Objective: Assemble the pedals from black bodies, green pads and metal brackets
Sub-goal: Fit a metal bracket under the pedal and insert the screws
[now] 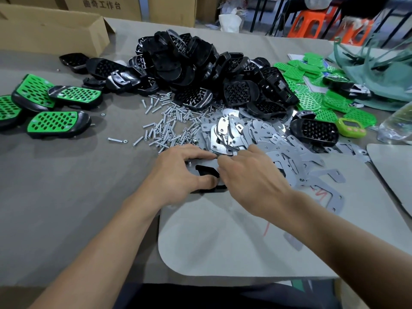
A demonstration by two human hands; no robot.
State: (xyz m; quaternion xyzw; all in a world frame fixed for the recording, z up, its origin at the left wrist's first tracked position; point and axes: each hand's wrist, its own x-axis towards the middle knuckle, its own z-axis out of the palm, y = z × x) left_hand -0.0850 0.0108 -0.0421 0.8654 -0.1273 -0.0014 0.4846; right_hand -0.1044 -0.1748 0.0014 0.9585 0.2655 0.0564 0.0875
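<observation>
Grey matte covering is stretching over the whole table, with a paler smooth sheet, round-cornered, lying on it at the near edge. Cardboard box is standing open at far left; orange plastic stools are showing beyond the table. Heap of black bodies, glossy moulded shells with gridded, ribbed insides, is piling up at centre back. Green pads, flat and perforated with oval holes, are spreading at far right, beside a small green timer. Loose brackets, thin stamped metal plates with rounded outlines and cut slots, some dull grey and some shiny, are overlapping in a drift just beyond the hands. Screws, short and bright, are lying scattered to their left. Finished pedals, black rims around green perforated faces, are sitting well apart at far left. Work piece is lying between the hands at the far edge of the pale sheet: a black body with a metal bracket lying flat on top, black showing through the bracket's cut-out. Left hand is gripping this body, fingers curling over the far edge and thumb pressing the near side. Right hand is arching over the right side, its fingertips bunching together against the bracket's far right corner; cannot tell whether they are pinching anything.
</observation>
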